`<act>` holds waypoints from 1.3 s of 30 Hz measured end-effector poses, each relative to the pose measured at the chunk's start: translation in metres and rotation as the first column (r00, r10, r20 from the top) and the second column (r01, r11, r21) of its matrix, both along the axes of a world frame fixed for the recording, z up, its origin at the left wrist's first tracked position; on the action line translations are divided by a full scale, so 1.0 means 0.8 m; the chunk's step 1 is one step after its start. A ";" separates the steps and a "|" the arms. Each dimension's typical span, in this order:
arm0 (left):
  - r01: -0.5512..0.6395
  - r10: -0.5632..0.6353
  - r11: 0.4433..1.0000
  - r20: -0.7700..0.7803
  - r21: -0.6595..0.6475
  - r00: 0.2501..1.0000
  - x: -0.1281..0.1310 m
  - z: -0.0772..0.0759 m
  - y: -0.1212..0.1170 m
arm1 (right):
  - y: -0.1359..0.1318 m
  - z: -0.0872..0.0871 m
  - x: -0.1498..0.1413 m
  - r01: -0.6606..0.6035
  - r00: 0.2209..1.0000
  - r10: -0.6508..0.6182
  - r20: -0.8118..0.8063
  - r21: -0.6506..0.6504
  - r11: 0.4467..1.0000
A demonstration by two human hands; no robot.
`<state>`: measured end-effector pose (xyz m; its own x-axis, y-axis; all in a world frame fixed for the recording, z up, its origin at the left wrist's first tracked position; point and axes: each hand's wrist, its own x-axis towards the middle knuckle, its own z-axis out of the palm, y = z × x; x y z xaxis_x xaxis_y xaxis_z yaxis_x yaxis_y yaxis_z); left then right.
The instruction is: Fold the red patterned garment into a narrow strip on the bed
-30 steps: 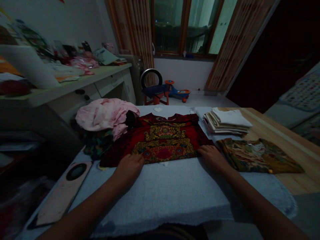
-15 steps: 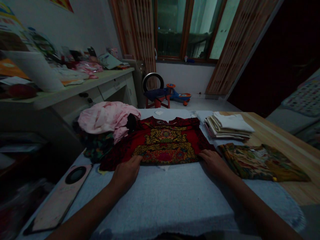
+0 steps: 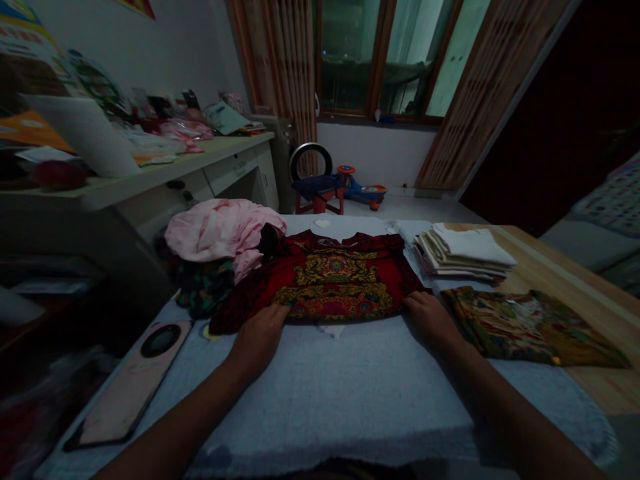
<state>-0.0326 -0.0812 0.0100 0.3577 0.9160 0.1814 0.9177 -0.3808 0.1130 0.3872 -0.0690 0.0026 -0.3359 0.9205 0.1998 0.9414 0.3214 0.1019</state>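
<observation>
Deep red cloth with a gold and red print, a short-sleeved garment [image 3: 325, 287], lies flat on a grey padded cover [image 3: 340, 400] over the desk, its lower edge toward the person. The left hand [image 3: 257, 350] rests on that edge, its fingers [image 3: 277, 319] close together and lying flat, not clamped on the cloth. The right hand [image 3: 430, 321] sits at the opposite end of the edge, its fingers [image 3: 413, 303] likewise together and flat. Even pressure from both palms, drawn outward along the hem, would suit this cloth and keep the print square. A heap of pink cloth [image 3: 220, 230] overlaps the garment's upper left side, with dark floral fabric [image 3: 203, 287] beneath it. To the right lie a folded stack of pale clothes [image 3: 463, 253] and a folded floral garment [image 3: 530, 327], just beside the right hand. A pale board [image 3: 130, 387] lies along the cover's left side.
</observation>
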 end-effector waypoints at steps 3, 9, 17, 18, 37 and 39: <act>-0.035 0.034 0.999 -0.027 -0.038 0.999 0.001 0.002 0.004 | 0.002 0.001 -0.001 0.020 1.000 -0.020 -0.022 -0.010 1.000; -0.033 0.040 0.998 0.162 -0.048 0.986 -0.004 -0.002 0.010 | 0.011 0.008 -0.010 0.057 0.998 -0.057 0.020 -0.026 0.998; 0.025 -0.024 1.000 0.265 0.001 0.964 -0.017 -0.006 0.007 | 0.007 0.014 -0.002 0.024 0.998 -0.022 0.065 -0.029 0.999; 0.024 -0.026 1.000 0.251 0.012 0.968 -0.019 -0.006 0.005 | 0.004 0.014 0.000 0.016 0.998 -0.014 0.063 -0.030 0.999; 0.153 -0.157 0.982 0.028 0.113 0.987 -0.050 -0.022 -0.059 | -0.075 0.004 0.002 -0.095 0.995 0.092 0.048 0.078 0.992; 0.147 -0.149 0.984 0.009 0.103 0.989 -0.052 -0.023 -0.065 | -0.084 0.003 0.002 -0.095 0.994 0.091 0.051 0.078 0.992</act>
<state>-0.0741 -0.1329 -0.0084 0.4838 0.8297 0.2786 0.8488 -0.5223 0.0815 0.3890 -0.1360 0.0050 -0.4304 0.8664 0.2531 0.9012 0.3966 0.1747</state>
